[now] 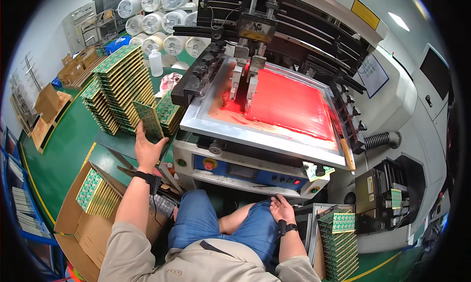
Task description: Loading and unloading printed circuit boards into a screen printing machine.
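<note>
My left hand (148, 149) reaches out to the left of the machine. Its thumb and fingers grip the lower part of a green circuit board panel (148, 119), which stands tilted on edge. Tall stacks of circuit board panels (117, 86) rise just behind it, and a lower stack (168, 108) sits to its right. By my right thigh, under the machine's front edge, my right hand (283, 210) has its fingers curled in, and nothing shows in it.
Ahead stands a screen printing machine with a metal-framed screen (260, 141) covered in red ink. A wooden-handled spatula (347, 154) leans at its right corner. A cardboard box (91, 233) with panels is at lower left; another panel stack (339, 247) is at lower right. A white bottle (155, 64) stands behind.
</note>
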A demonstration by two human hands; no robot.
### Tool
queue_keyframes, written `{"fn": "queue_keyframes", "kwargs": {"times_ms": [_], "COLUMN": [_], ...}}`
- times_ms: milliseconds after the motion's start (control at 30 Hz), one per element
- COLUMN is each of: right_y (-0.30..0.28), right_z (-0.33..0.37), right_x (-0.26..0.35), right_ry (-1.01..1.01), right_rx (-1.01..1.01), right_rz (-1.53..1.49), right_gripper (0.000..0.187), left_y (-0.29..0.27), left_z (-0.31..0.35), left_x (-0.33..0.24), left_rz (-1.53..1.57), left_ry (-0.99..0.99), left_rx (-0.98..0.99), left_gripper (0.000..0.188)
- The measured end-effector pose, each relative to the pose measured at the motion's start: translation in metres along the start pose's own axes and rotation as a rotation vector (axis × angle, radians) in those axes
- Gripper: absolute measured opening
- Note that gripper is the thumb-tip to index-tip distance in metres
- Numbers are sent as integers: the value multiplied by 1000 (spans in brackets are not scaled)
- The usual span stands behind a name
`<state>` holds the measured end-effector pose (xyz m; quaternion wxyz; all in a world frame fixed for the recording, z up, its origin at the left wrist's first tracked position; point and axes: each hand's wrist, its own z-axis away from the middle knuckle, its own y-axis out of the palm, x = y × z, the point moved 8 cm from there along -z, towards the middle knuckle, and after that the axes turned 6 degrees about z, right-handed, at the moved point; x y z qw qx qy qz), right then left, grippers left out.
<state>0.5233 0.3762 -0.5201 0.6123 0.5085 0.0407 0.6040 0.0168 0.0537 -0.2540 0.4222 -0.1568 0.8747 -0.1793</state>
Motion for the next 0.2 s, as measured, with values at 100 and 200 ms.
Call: {"fn": "queue_keyframes", "kwargs": {"times_ms": [100, 200], "right_y": [2, 4], "right_z": [0, 2], "right_x": [2, 3], "right_ry": [-2, -7], "right_rx": [-4, -6], "right_rz": [5, 1], "right_gripper": [35, 40], "left_y": [3, 2], "left_z": [0, 1], "left_x": [2, 4], "left_rz": [21, 5], "left_ry": [-1, -20], "left_rx": [-4, 11], "left_gripper": [111, 112]}}
